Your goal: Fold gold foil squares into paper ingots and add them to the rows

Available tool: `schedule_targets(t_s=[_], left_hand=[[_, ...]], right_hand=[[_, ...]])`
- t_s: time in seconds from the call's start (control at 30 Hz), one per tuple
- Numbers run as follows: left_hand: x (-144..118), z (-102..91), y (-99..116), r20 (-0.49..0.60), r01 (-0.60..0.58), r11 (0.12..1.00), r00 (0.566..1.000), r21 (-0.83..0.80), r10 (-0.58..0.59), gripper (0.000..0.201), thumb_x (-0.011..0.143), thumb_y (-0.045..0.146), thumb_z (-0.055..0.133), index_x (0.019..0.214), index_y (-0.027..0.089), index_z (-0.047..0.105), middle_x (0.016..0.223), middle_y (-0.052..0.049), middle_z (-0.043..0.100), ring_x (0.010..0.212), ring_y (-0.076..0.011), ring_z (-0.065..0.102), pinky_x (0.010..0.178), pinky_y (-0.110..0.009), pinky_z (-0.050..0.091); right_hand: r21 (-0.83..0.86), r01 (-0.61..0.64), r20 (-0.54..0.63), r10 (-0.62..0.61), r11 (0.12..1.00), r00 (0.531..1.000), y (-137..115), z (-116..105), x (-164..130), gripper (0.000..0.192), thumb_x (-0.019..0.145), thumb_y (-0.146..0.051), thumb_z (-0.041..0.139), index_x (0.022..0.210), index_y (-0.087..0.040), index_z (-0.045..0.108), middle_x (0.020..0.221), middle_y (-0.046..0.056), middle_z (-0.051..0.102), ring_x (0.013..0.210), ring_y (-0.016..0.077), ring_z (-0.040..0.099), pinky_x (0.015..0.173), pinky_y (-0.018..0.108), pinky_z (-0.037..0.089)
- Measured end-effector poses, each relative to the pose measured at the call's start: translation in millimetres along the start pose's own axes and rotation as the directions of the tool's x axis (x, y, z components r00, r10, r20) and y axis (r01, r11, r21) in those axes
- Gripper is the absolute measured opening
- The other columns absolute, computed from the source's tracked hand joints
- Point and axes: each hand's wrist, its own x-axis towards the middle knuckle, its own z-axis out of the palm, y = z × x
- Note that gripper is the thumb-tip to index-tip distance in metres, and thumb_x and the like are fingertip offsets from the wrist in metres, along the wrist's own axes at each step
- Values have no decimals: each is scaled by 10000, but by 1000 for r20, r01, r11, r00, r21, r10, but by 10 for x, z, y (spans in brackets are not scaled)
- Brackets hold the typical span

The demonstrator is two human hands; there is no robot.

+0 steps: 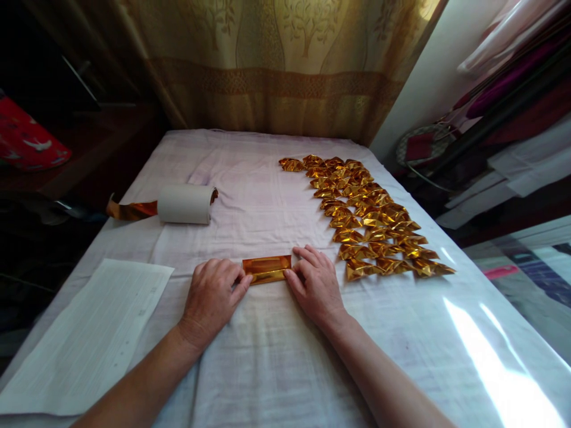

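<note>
A small sheet of shiny gold foil paper [267, 269] lies on the white cloth before me, its near edge folded over in a long strip. At its left end, my left hand [214, 294] grips the paper with thumb and curled fingers. My right hand [316, 282] does the same at the right end, its thumb on the fold and its fingers bent. Right of my hands stand rows of folded gold foil paper ingots [379, 249], boat-shaped and close together.
A roll wrapped in pale paper [184, 204] lies at the left, with gold foil [134, 210] sticking out of it. A printed sheet of paper [89, 333] is at the near left. Behind the cloth-covered table [250, 178] hangs a gold curtain [276, 89]. Clothes [530, 137] hang at the right.
</note>
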Motion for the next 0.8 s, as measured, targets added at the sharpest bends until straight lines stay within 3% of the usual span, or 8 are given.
schedule_targets(t_s=[0.8], left_hand=[[25, -19, 22, 86, 58, 998, 994, 35, -61, 188, 869, 302, 649, 715, 215, 584, 759, -8, 645, 774, -222, 567, 742, -359, 336]], right_hand=[[-23, 11, -48, -12, 1000, 999, 4, 43, -48, 129, 907, -310, 573, 820, -219, 602, 1281, 124, 648, 1255, 297, 529, 1077, 512, 338]])
